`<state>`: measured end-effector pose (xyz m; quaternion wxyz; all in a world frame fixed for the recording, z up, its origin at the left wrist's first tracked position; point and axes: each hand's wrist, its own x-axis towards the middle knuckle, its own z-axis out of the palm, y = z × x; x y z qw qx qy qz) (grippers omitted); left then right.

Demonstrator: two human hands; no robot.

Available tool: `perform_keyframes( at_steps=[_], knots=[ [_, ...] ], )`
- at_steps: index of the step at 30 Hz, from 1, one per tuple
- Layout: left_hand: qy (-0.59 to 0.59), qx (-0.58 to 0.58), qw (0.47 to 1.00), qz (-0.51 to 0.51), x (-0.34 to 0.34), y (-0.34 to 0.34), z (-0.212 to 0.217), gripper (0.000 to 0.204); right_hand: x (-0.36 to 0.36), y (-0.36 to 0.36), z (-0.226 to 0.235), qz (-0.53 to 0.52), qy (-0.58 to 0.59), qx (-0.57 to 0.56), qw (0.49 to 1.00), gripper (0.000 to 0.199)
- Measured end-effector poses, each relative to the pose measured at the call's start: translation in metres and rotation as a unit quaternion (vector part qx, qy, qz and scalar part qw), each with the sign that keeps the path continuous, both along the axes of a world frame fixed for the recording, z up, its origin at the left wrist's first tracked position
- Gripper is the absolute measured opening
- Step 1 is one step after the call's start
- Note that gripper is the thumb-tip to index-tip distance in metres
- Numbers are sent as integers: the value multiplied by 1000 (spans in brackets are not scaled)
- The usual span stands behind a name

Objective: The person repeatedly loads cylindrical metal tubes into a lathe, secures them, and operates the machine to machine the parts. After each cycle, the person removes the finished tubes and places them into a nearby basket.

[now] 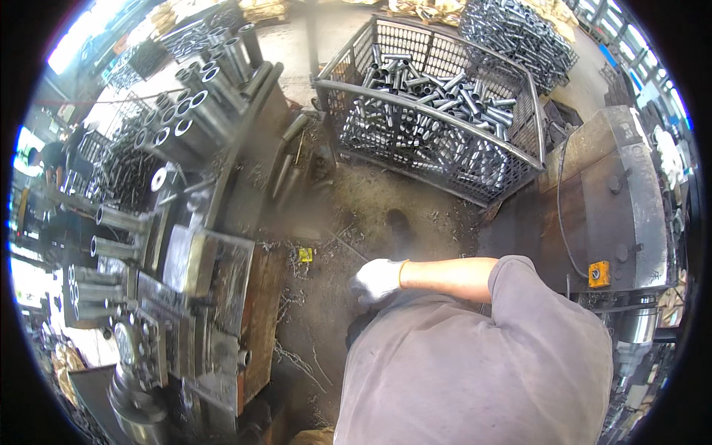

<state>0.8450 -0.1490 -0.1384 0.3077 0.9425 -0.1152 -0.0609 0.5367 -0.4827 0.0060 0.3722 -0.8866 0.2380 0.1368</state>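
My right arm crosses in front of my grey shirt, its forearm pointing left. My right hand, in a white glove, is closed, and a thin rod runs from it up and left over the dirty floor. The glove hides the fingers' exact hold and the rod's near end. My left hand is out of view. Ahead of the glove a dark rounded shape, like a shoe tip, shows on the floor. A small yellow block lies to the left of the hand.
A mesh metal crate full of short steel tubes stands ahead. On the left is a machine with upright and lying tubes. At right stands a machine housing with a yellow switch box. Metal shavings litter the floor.
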Motion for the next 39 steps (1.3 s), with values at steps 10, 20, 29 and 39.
perform_keyframes(
  at_steps=[10,20,29,39],
  knots=[
    [147,-4,989,-13,-73,-52,-81,54,-94,-164,-81,-42,114,-97,988,41],
    [198,22,980,9,-100,-78,-91,54,-143,-216,-96,-82,71,-76,991,40],
    [221,27,944,-245,-181,-431,-72,55,-214,-495,-5,-443,-136,-60,884,46],
    [-125,-92,766,-624,-250,-1059,-6,40,-202,-826,-422,-455,25,107,884,82]
  ],
)
